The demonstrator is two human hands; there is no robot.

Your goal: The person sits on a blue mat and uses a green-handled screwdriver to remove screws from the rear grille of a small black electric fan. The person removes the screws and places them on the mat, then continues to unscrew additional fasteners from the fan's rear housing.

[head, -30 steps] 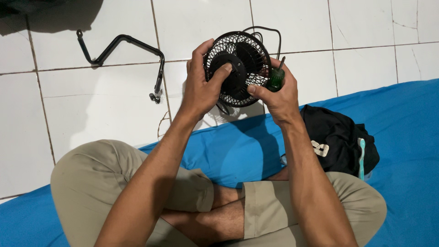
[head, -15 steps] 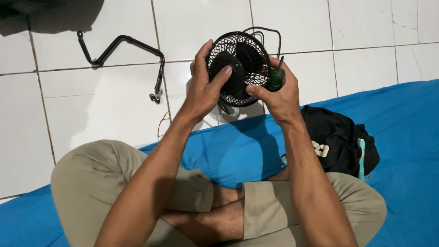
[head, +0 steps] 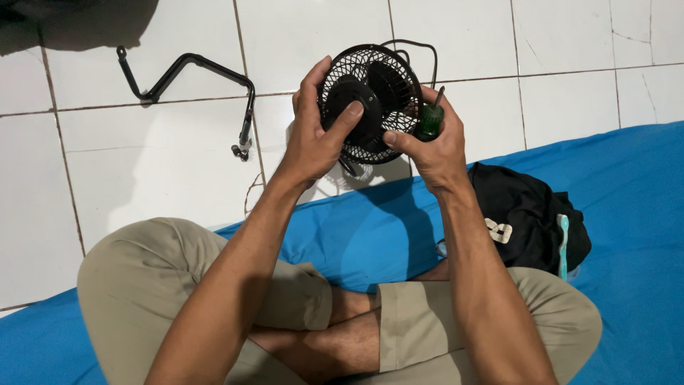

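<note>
Near the top middle, both hands hold a small black fan [head: 370, 100]. The left hand [head: 313, 135] grips its wire cage, thumb on the hub. The right hand [head: 434, 146] grips the fan's edge and a green-handled screwdriver [head: 429, 120]. A bent black metal stand [head: 192, 82] lies upper left on the white tiles.

A: Small fan [head: 370, 103], held in both hands: black wire grille, looks like painted metal, faint sheen. Hub looks like matt black plastic.

B: Screwdriver [head: 429, 121]?

A: Translucent green plastic handle, glossy; dark metal shank.

B: The bent bracket [head: 192, 82] on the floor?

A: Black tube, apparently metal, smooth satin finish.

B: Floor [head: 142, 178], mat [head: 627, 178]?

A: White glazed tile, glossy, dark grout. Mat is blue cloth, matt. Black bundle [head: 527, 214] is soft fabric; trousers [head: 142, 299] are khaki woven cloth.
</note>
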